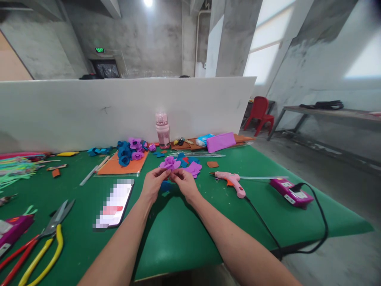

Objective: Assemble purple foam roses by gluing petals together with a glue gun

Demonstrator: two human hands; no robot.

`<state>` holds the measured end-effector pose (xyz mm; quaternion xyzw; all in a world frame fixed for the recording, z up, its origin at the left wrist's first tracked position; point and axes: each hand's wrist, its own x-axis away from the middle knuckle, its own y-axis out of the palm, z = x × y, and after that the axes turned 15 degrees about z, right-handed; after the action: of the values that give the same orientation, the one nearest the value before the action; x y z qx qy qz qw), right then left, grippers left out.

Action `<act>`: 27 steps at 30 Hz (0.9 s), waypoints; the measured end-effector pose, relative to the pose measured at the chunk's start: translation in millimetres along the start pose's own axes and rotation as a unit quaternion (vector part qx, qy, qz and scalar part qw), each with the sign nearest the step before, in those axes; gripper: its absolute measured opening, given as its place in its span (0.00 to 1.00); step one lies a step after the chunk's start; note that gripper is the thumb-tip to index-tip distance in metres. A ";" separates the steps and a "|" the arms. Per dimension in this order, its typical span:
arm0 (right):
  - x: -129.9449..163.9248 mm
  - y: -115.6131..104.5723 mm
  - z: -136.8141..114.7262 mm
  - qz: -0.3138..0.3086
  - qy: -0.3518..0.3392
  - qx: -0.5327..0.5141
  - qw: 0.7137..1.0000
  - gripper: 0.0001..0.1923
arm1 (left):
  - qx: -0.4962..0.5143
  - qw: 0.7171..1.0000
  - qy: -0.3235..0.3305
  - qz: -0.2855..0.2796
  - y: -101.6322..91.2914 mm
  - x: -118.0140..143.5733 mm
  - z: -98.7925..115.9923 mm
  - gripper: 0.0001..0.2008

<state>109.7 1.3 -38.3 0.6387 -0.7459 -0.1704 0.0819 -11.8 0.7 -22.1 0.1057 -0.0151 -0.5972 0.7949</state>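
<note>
a purple felt flower (170,163) is held above a green-covered table (184,234) between the left hand (153,183) and the right hand (185,182), each grip pinched narrow on the flower's underside, over the table's middle. just behind it, loose purple and blue felt pieces (190,165) are scattered on the cloth, and a small blue scrap (165,186) is seen under the hands. a pink glue gun (230,180) is laid to the right, its black cord (297,238) trailed over the table's edge beside a magenta box (290,192). to the left, a phone (114,203) is laid face up, with yellow-handled scissors (50,238) and red-handled pliers (18,254) nearer the front corner. finished blue and purple flowers (129,149) are heaped on an orange sheet (122,166) towards the back, next to a pink water bottle (162,129) and a folded purple felt sheet (220,142). green strips (14,169) are piled at the far left. the table is backed by a long white partition (89,107). beyond it, bare concrete walls (143,35) and a lit green exit sign (100,50) are seen. on the right, a red plastic chair (260,113) is stood by a metal bench (327,113) on the grey floor (342,190), under bright windows (268,39).
</note>
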 end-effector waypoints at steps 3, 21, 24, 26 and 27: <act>1.1 -0.6 -1.0 -0.004 0.025 -0.017 1.000 0.12 | 0.002 1.000 -0.009 -0.004 -0.9 -1.1 -0.6 0.17; 1.9 -1.5 0.2 -0.035 0.094 -0.064 0.993 0.17 | 0.076 0.995 -0.060 -0.020 0.8 0.7 -0.7 0.14; 1.1 -1.8 0.1 -0.037 0.100 -0.072 0.992 0.16 | 0.071 0.995 -0.063 -0.027 0.6 0.3 1.2 0.15; 0.5 -2.3 -1.3 -0.035 0.101 -0.083 0.991 0.16 | 0.069 0.996 -0.060 -0.022 -0.3 -0.2 3.2 0.16; 0.2 -2.5 -2.3 -0.033 0.101 -0.088 0.990 0.16 | 0.067 0.996 -0.058 -0.017 -0.9 -0.5 4.0 0.16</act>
<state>112.8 0.5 -37.1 0.6669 -0.6947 -0.1728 0.2068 -13.5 0.4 -18.3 0.1242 -0.0996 -0.6135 0.7735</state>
